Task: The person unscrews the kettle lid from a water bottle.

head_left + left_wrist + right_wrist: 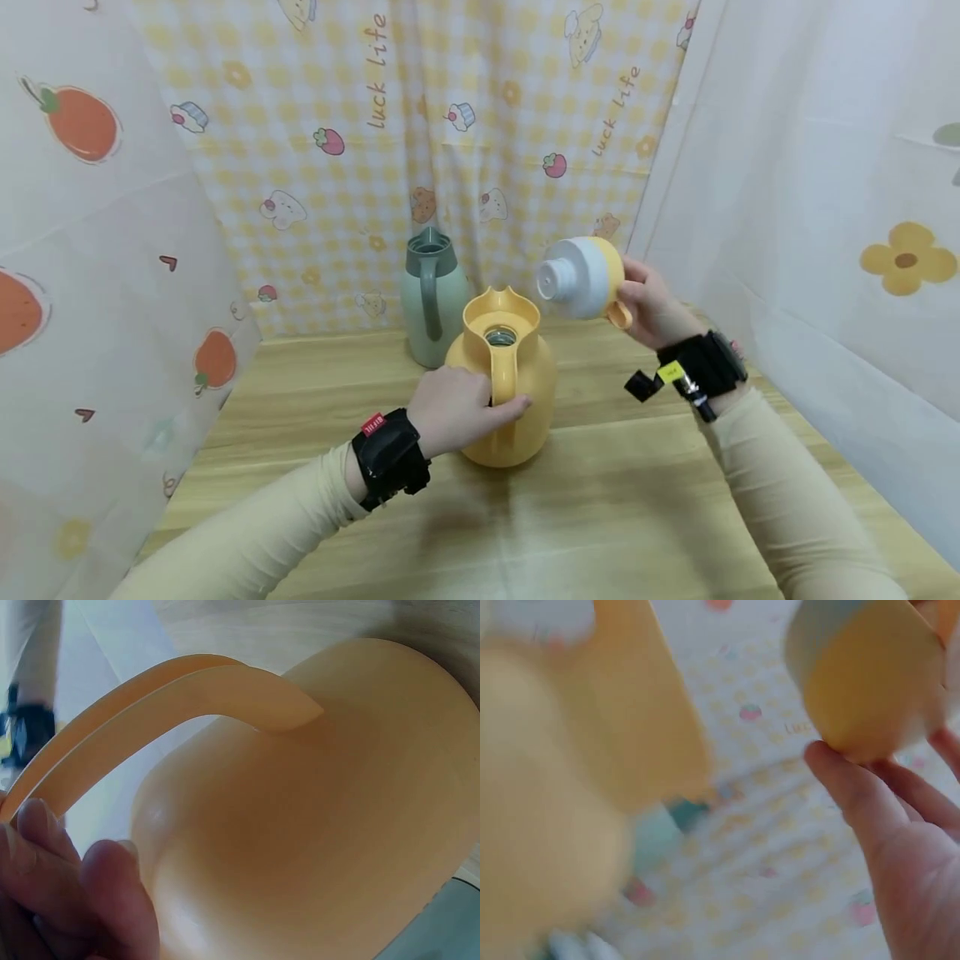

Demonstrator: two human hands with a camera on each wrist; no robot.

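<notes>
A yellow thermos jug (536, 400) stands upright on the table, its round mouth uncovered and its handle facing the person. My left hand (457, 410) grips that handle; in the left wrist view the curled fingers (112, 889) sit at one end of the handle (150, 701). Up and to the right of the jug's mouth, my right hand (651, 304) holds the yellow and white lid (588, 275) tilted on its side, white stopper end toward the jug. In the right wrist view the fingers of the right hand (900, 825) lie against the lid's yellow part (877, 682).
A green thermos jug (435, 304) with a darker green collar and handle stands behind and left of the yellow one. The wooden table (600, 500) is bordered by a checked curtain (337, 225) at the back and pale printed curtains at both sides.
</notes>
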